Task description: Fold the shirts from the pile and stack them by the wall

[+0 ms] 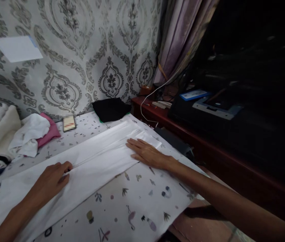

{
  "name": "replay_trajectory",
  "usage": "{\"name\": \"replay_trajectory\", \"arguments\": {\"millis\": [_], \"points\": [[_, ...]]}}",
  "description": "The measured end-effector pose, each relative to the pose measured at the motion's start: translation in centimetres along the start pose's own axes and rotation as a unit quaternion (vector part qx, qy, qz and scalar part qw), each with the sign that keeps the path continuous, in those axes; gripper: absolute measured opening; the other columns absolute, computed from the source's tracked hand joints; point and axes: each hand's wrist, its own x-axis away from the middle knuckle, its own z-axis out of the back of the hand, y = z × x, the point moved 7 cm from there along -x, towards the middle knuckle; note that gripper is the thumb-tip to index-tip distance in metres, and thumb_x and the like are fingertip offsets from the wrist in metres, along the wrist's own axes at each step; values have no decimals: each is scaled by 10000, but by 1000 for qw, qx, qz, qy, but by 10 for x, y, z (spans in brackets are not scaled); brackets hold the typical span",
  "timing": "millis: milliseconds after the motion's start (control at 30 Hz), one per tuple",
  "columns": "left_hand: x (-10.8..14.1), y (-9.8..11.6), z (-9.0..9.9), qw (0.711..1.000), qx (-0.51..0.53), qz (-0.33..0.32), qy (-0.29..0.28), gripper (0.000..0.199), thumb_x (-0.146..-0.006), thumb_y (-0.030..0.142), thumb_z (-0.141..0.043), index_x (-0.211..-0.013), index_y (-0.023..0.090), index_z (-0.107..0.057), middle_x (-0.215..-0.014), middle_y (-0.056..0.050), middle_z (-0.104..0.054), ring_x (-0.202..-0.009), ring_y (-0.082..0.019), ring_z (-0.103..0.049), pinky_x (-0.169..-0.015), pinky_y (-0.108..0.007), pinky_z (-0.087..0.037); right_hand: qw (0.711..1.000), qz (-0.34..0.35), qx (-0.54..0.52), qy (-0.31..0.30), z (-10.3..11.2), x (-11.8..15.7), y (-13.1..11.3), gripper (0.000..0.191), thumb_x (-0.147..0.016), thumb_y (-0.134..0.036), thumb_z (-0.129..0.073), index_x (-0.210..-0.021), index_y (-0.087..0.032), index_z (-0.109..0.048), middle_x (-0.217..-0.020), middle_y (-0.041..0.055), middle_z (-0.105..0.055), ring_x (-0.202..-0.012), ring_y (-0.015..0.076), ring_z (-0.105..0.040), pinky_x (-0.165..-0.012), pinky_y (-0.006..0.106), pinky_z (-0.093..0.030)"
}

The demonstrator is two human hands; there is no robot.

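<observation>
A long white cloth [99,158] lies stretched across the patterned bed sheet, with creases running along its length; its exact kind is unclear. My left hand [54,178] is at the nearer left part, thumb and fingers pinching a bit of the fabric. Toward the far right end, my right hand [147,153] rests flat on the cloth with its fingers extended, pressing on the surface.
Rumpled white clothes [29,131] and a pink cloth [49,129] are piled at left. A folded black cloth [112,109] lies by the wall. A small blurred card [69,123] sits between. At right stands a dark red cabinet [142,104] with a white cable [144,112].
</observation>
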Motion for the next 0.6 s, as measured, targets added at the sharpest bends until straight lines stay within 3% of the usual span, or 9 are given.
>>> {"name": "replay_trajectory", "arguments": {"millis": [100,300,433,500,600], "points": [[0,1,1,1000,8,-6,-19,217,-845,357,-437,-916,252,-613,-820,-48,-659,-794,-244,-629,-722,-323,-442,999,-47,18,-13,0,10,18,620,-1023,-546,-336,-1560,-237,-330,-1637,99,-277,-1518,248,-216,-1247,496,-162],[-2,9,9,997,29,2,-76,233,-840,293,-393,-918,245,-607,-835,-40,-660,-791,-232,-621,-730,-316,-422,993,-116,17,-6,15,27,53,625,-1020,-522,-334,-1554,-199,-346,-1633,128,-277,-1516,272,-219,-1231,526,-182],[-9,12,12,997,24,0,-77,238,-840,355,-416,-885,234,-616,-800,-38,-655,-749,-227,-611,-698,-311,-406,989,-148,7,27,29,11,62,450,-1026,-377,-370,-1378,-179,-569,-1478,135,-531,-1397,270,-449,-1165,473,-326],[-11,13,13,997,22,1,-77,267,-872,399,-402,-866,232,-610,-779,-33,-652,-730,-222,-606,-687,-310,-397,974,-223,14,43,38,-4,75,343,-1007,-291,-415,-1224,-184,-658,-1316,123,-648,-1251,251,-571,-1056,398,-432],[-11,14,12,997,17,15,-80,309,-917,422,-360,-852,232,-594,-772,-33,-651,-729,-220,-604,-685,-315,-388,940,-335,23,56,45,-25,98,213,-950,-273,-533,-1063,-181,-688,-1165,115,-694,-1076,240,-640,-881,336,-494]]}}
